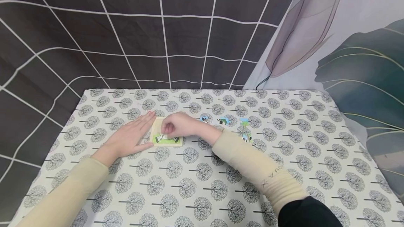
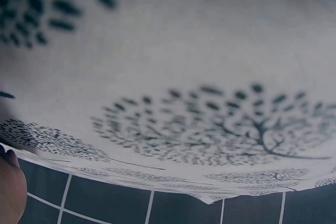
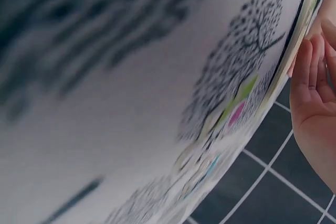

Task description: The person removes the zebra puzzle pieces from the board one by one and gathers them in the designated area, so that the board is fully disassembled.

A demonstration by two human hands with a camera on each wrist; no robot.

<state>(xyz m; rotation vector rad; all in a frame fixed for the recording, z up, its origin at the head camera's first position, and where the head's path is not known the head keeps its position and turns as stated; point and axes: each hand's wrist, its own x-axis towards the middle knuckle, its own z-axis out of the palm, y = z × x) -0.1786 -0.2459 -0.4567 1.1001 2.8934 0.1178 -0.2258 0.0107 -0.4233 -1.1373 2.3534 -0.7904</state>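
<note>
A small shallow wooden puzzle tray (image 1: 182, 142) lies on the table, with green and black-and-white picture pieces (image 1: 159, 138) along its near side. My left hand (image 1: 130, 137) rests flat at the tray's left edge, fingers straight and fingertips by its far corner. Over the middle of the tray is my right hand (image 1: 180, 125), fingers curled down and pinching a puzzle piece that they mostly hide. The right wrist view shows the bent fingers of a hand (image 3: 315, 87) close against the tray's side (image 3: 296, 40). Only a bit of the left hand (image 2: 11, 190) shows in the left wrist view.
Several loose puzzle pieces lie right of the tray: a blue one (image 1: 204, 118), a dark green and blue one (image 1: 223, 121), a blue and green one (image 1: 244, 122) and another nearer the sleeve (image 1: 247, 138). A tree-print cloth (image 1: 202, 185) covers the table; a dark grid curtain (image 1: 186, 38) hangs behind.
</note>
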